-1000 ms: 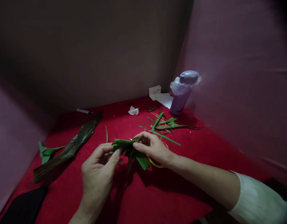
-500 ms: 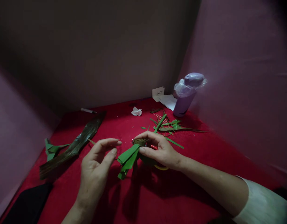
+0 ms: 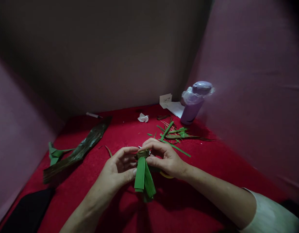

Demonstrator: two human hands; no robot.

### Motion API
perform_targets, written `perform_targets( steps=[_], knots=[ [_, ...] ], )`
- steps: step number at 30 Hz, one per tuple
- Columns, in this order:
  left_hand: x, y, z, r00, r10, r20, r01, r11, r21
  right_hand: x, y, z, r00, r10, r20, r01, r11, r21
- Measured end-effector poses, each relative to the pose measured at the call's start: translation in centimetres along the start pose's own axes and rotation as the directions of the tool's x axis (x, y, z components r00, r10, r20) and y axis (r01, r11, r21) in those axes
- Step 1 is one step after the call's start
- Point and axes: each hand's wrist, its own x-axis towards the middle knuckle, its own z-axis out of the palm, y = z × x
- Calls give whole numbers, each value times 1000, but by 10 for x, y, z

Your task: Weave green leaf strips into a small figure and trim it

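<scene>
A bundle of folded green leaf strips (image 3: 140, 174), bound at its top with a brown dried band (image 3: 142, 153), hangs between my hands above the red cloth. My right hand (image 3: 166, 158) pinches it near the band with thumb and fingers. My left hand (image 3: 117, 168) closes on it from the other side, its fingertips at the band and its thumb against the strips. A yellow loop (image 3: 166, 175), like a scissor handle, shows under my right hand, and a small metal tip sticks out by the band. Whether my right hand also holds that tool I cannot tell.
A long brown leaf (image 3: 79, 152) and a folded green leaf (image 3: 54, 153) lie left. Leaf scraps and thin sticks (image 3: 171, 131) lie behind my right hand. Farther back are crumpled tissue (image 3: 143, 117), white cards (image 3: 175, 108), a purple tumbler (image 3: 192, 111) and a marker-like stick (image 3: 93, 115).
My left hand has moved right and closed on the leaf bundle. The strips, which pointed toward the lower left, now hang almost straight down. My right hand keeps its hold.
</scene>
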Motion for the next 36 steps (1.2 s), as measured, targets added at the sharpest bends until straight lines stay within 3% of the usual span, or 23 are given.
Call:
perform_targets(
  steps=[4, 11, 20, 23, 26, 30, 33, 36],
  knots=[
    [1, -2, -1, 1000, -23, 6, 23, 999, -36, -2, 1, 3, 999, 22, -32, -23, 999, -33],
    [4, -5, -3, 988, 68, -139, -70, 998, -7, -2, -8, 5, 977, 55, -206, -71, 995, -70],
    [3, -3, -2, 919, 214, -332, -211, 976, 47, -10, -8, 8, 977, 144, -155, -171, 970, -176],
    [1, -3, 0, 894, 306, -326, -293, 952, 91, -12, -7, 12, 983, 136, -121, -156, 971, -183],
    [-4, -7, 2, 832, 470, -295, -405, 878, 254, -13, -7, 14, 992, 75, -99, -99, 960, -264],
    [-10, -14, 1, 713, 679, -175, -522, 680, 514, -13, -6, 12, 994, -50, -95, 17, 948, -318],
    [-12, -18, -2, 643, 764, -55, -588, 539, 603, -13, -5, 11, 991, -108, -85, 74, 943, -326],
    [-13, -19, -3, 610, 793, -6, -620, 482, 620, -14, -5, 10, 987, -140, -75, 108, 937, -332]
  ],
)
